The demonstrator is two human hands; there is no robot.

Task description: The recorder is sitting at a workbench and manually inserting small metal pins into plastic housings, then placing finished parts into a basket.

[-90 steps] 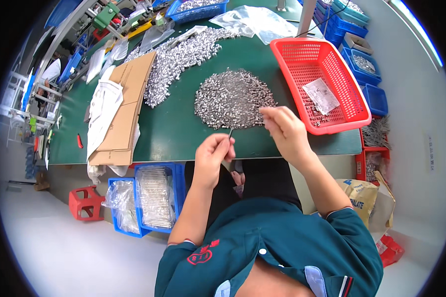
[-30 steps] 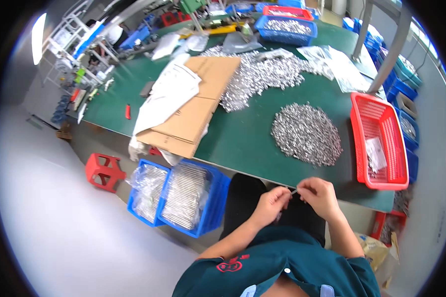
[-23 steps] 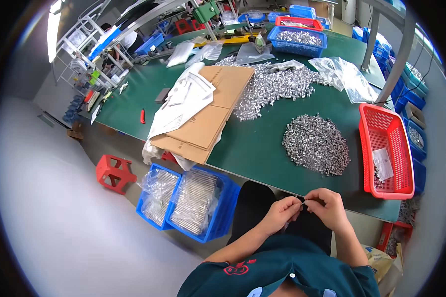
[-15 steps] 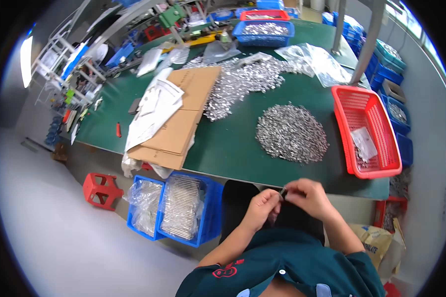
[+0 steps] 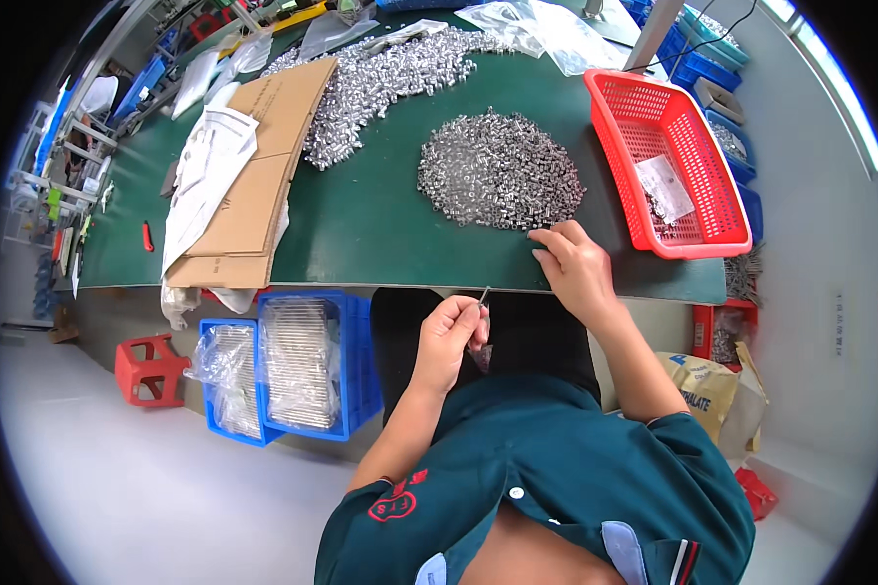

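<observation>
Big change from half a second back: hands split apart. Were pinched together over the lap, working one tiny piece between them; now only the left hand (image 5: 449, 336) stays down there, just below the near edge of the green desk (image 5: 380, 219), fingers curled shut around a thin dark metal pin (image 5: 484, 295) poking up out of the fist toward 12 o'clock.

Right hand (image 5: 571, 263) gone forward onto the desk, fingers loosely bent and half open, tips touching the near rim of the round heap of small silver metal parts (image 5: 499, 171) at about 5 o'clock of the pile. Can't tell if anything is pinched yet, too small to see.

Reads like one piece finished and a fresh one being fetched, so same cycle over again, pile barely dented.

Round about: red plastic mesh basket (image 5: 668, 161) at 3 o'clock of the heap, with a small clear bag inside. Flattened brown cardboard (image 5: 254, 185) at 9 o'clock. Blue plastic crate (image 5: 307, 361) of bagged parts on the floor, at 9 o'clock of the left hand.
</observation>
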